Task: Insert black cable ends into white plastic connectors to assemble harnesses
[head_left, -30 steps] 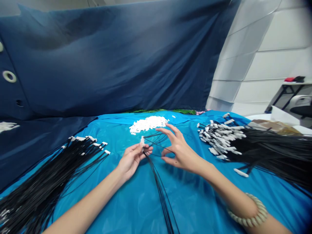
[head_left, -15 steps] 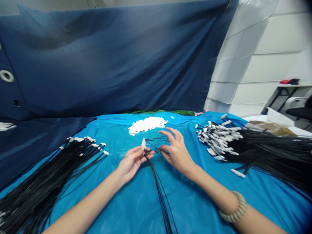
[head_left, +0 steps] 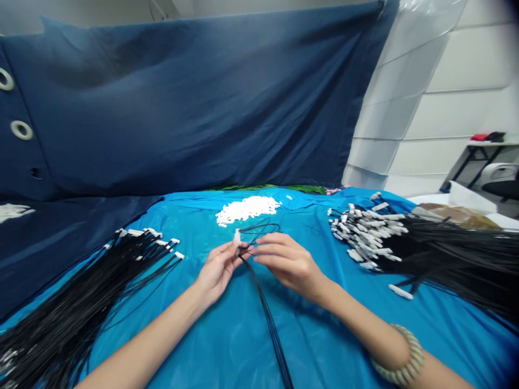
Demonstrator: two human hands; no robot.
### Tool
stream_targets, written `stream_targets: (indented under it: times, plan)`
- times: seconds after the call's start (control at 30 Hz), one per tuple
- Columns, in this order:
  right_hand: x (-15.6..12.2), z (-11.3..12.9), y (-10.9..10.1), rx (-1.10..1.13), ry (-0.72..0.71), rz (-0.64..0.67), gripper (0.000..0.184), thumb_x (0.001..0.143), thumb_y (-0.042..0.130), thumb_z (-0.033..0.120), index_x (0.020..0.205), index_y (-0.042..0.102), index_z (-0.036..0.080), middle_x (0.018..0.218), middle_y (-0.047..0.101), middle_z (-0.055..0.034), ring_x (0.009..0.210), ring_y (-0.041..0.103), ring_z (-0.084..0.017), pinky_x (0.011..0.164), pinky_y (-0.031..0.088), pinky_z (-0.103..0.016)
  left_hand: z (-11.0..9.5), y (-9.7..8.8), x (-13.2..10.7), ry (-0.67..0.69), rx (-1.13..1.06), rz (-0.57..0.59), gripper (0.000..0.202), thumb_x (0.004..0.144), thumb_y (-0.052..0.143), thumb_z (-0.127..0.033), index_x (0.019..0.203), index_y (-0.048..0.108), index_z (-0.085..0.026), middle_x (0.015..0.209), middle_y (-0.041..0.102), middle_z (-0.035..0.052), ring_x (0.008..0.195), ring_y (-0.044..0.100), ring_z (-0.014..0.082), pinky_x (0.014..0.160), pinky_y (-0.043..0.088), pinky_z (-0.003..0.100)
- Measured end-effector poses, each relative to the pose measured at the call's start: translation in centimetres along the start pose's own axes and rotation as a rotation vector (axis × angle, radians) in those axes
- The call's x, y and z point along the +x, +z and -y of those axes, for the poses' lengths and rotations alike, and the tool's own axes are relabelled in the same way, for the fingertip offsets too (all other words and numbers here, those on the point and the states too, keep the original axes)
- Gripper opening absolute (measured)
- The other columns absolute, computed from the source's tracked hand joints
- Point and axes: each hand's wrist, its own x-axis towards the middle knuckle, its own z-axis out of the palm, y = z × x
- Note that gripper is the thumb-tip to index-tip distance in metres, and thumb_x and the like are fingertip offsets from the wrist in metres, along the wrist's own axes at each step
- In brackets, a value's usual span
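Observation:
In the head view, my left hand [head_left: 221,268] pinches a white plastic connector [head_left: 237,237] upright between thumb and fingers. Black wires [head_left: 265,302] run down from it toward the front edge, and others loop out to the right from its upper part. My right hand [head_left: 290,263] is close beside the connector, its fingers drawn together at the wires. It appears to pinch a thin black wire near the connector's lower end; the fingertips partly hide the contact.
A heap of small white plastic pieces [head_left: 249,208] lies behind my hands on the blue cloth [head_left: 227,340]. Bundled black cables with white connectors lie left [head_left: 81,292] and right [head_left: 446,248]. One white connector [head_left: 400,292] lies apart. A dark blue curtain [head_left: 194,108] hangs behind.
My right hand has moved left and slightly down toward the connector, and its raised fingers have come together. The wire loops have shifted. My left hand keeps its hold.

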Motion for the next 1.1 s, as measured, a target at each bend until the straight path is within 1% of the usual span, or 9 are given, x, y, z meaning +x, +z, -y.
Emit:
stream_targets:
  times: [0.17,0.27,0.37,0.43,0.5,0.57,0.63,0.77,1.1]
  plan:
    - [1.2,-0.1,-2.2,0.618,0.599,-0.505,0.01,0.08,0.05,0.023,0.083,0.058,0.019,0.07,0.059,-0.0008,0.072,0.058,-0.013,0.07,0.049,-0.031,-0.1,-0.1,-0.1,-0.017,0.044,0.021,0.01,0.069,0.058,-0.015,0.069,0.065,-0.008,0.073,0.066,0.0086,0.078,0.061,0.0189,0.078,0.047,0.029]
    - [1.6,-1.0,-4.1,0.708,0.701,-0.804,0.017,0.077,0.053,0.03,0.088,0.058,0.018,0.055,0.042,0.005,0.05,0.047,-0.006,0.046,0.042,-0.02,0.2,-0.1,-0.1,-0.03,0.072,0.046,0.013,0.069,0.06,-0.019,0.071,0.065,-0.007,0.076,0.066,0.0101,0.078,0.061,0.02,0.08,0.047,0.031]
    - [1.5,-1.5,-5.0,0.473,0.687,-0.917,0.021,0.077,0.053,0.032,0.093,0.06,0.02,0.057,0.038,0.0053,0.043,0.035,-0.003,0.039,0.03,-0.018,0.5,-0.2,-0.2,-0.033,0.085,0.053,0.014,0.067,0.062,-0.021,0.071,0.065,-0.008,0.075,0.066,0.0093,0.077,0.061,0.02,0.079,0.046,0.031]
    - [1.4,-1.1,-4.7,0.234,0.618,-0.813,0.017,0.075,0.055,0.028,0.088,0.063,0.02,0.06,0.044,0.0034,0.049,0.039,-0.005,0.046,0.033,-0.02,0.6,-0.1,-0.2,-0.029,0.096,0.048,0.014,0.066,0.063,-0.021,0.071,0.065,-0.008,0.075,0.066,0.0089,0.078,0.061,0.0201,0.078,0.046,0.031]
    - [1.3,-0.2,-3.6,0.055,0.54,-0.572,0.01,0.073,0.058,0.022,0.078,0.066,0.019,0.064,0.051,0.0009,0.057,0.045,-0.008,0.052,0.036,-0.021,0.6,-0.1,-0.3,-0.021,0.113,0.047,0.015,0.066,0.063,-0.022,0.071,0.065,-0.008,0.075,0.066,0.0091,0.079,0.061,0.0203,0.078,0.046,0.03]
    - [1.1,0.7,-2.1,0.006,0.481,-0.351,0.009,0.073,0.056,0.018,0.074,0.065,0.017,0.062,0.055,0.0003,0.053,0.044,-0.008,0.05,0.035,-0.021,0.7,0.0,-0.4,-0.011,0.128,0.049,0.017,0.066,0.063,-0.024,0.071,0.066,-0.008,0.074,0.066,0.0091,0.078,0.061,0.0199,0.078,0.045,0.03]
    - [0.9,1.4,-0.8,-0.009,0.453,-0.248,0.01,0.074,0.055,0.016,0.073,0.065,0.016,0.059,0.055,0.0001,0.051,0.044,-0.008,0.049,0.035,-0.021,0.7,0.2,-0.5,-0.002,0.136,0.054,0.018,0.065,0.063,-0.025,0.071,0.066,-0.008,0.073,0.066,0.0085,0.075,0.061,0.0192,0.079,0.044,0.031]
    - [0.6,1.5,0.5,-0.052,0.439,-0.21,0.01,0.074,0.053,0.015,0.072,0.064,0.014,0.057,0.054,-0.0004,0.052,0.045,-0.008,0.05,0.035,-0.02,0.9,0.4,-0.7,0.009,0.16,0.07,0.018,0.064,0.064,-0.026,0.071,0.067,-0.01,0.074,0.067,0.0075,0.073,0.061,0.0183,0.078,0.044,0.031]
    - [0.5,1.1,0.6,-0.09,0.43,-0.217,0.011,0.076,0.053,0.016,0.07,0.062,0.015,0.06,0.055,-0.0012,0.052,0.045,-0.009,0.05,0.035,-0.021,0.9,0.7,-1.0,0.031,0.242,0.09,0.018,0.065,0.063,-0.029,0.072,0.067,-0.013,0.076,0.067,0.0067,0.074,0.06,0.0177,0.076,0.044,0.031]
